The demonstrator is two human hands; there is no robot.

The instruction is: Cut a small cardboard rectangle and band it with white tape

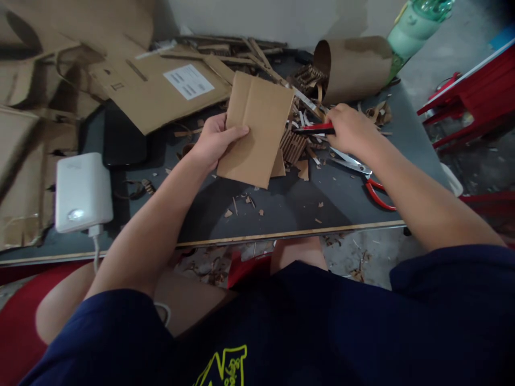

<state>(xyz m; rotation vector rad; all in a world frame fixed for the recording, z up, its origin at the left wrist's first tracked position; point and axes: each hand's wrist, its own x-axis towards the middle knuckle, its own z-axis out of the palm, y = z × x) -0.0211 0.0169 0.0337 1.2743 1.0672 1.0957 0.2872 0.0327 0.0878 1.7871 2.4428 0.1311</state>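
In my left hand (219, 139) is a folded piece of cardboard (261, 131), pinched with the thumb on its face and held tilted over the table. To its right, my right hand (348, 128) is closed on a slim red-and-black tool (316, 129), which points left toward the cardboard. Its exact kind is hard to make out. Red-handled scissors (376, 187) lie on the table just below my right wrist. Between the hands is a pile of cardboard scraps (293, 145) with ridged strips and white slivers.
A cardboard tube (358, 67) lies at the back right, by a green plastic bottle (414, 32). A labelled cardboard sheet (161, 88) lies back left. A white power bank (83, 192) with a cable and a black phone-like slab (124, 134) lie left. Red stools (475, 102) stand right.
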